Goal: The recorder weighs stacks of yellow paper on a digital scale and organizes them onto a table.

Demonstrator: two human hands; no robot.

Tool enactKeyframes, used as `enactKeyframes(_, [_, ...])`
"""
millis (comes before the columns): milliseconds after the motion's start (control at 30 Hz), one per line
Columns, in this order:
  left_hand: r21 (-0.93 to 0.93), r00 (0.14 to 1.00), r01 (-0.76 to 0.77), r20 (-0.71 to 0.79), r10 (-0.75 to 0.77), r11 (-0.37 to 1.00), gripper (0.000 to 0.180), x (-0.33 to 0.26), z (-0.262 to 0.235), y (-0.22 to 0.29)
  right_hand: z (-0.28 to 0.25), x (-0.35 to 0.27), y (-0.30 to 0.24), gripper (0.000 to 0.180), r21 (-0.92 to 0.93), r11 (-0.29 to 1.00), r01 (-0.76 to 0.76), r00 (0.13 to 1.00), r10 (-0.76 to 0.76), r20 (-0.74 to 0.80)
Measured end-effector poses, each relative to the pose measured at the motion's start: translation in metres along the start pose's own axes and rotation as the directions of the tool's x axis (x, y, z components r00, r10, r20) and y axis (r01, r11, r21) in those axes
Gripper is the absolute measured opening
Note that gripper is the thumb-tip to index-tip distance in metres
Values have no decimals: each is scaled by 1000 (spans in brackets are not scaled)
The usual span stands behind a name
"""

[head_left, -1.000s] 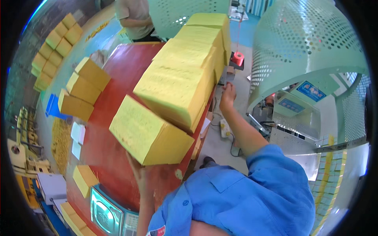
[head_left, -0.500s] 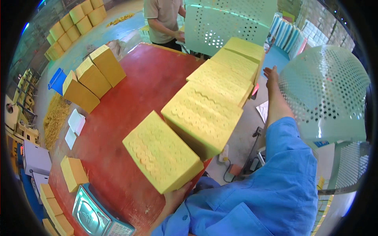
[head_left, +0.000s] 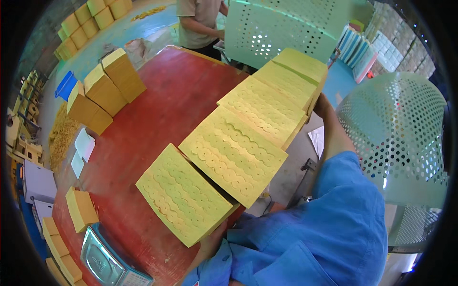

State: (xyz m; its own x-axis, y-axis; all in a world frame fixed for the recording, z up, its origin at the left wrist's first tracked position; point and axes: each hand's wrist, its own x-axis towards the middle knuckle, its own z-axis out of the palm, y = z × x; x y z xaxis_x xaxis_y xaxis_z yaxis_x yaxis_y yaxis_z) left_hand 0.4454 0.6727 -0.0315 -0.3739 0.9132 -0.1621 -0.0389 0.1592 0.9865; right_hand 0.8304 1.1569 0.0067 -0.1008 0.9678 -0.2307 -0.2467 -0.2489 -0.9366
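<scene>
A row of yellow paper stacks, stamped with wavy bands of round, coin-like marks, runs from near centre to the far right along a red table (head_left: 162, 109). My left hand (head_left: 212, 243) is against the lower side of the nearest stack (head_left: 183, 195); its fingers are hidden beneath and behind it. A narrow dark gap parts that stack from the larger second stack (head_left: 234, 155). My right hand (head_left: 322, 106), arm stretched forward, touches the right side of the row near the farthest stack (head_left: 300, 66). Its fingers are mostly hidden behind the paper.
Three yellow stacks (head_left: 98, 90) stand on the table's left edge. A scale with a shiny tray (head_left: 98, 255) and a small yellow block (head_left: 81, 209) sit at near left. Perforated pale-green panels (head_left: 396, 128) stand to my right and ahead. Another person (head_left: 198, 24) stands beyond the table.
My right hand, earlier off the row with fingers outstretched, is now against its far right side. My view has shifted slightly, and the row's stacks sit a little differently.
</scene>
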Motion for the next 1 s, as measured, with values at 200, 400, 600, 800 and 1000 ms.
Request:
enactKeyframes(200, [492,958,-258,18,287,832,43,36,-20,2,-1,21,6,45,72,997,-19,998,15,57])
enactKeyframes(400, [564,932,-227,-109,344,794,45,86,-67,-5,79,78,10,42,93,996,-8,997,1,81])
enactKeyframes(600, [600,919,-185,-175,352,779,40,170,-121,15,167,175,30,52,31,999,-31,993,27,113])
enactKeyframes(800, [592,909,-214,-170,380,777,40,250,-167,37,254,239,33,54,42,999,-5,985,-3,173])
enactKeyframes(1000, [625,897,-164,-227,379,763,39,297,-199,43,326,282,40,55,-10,999,-38,987,39,157])
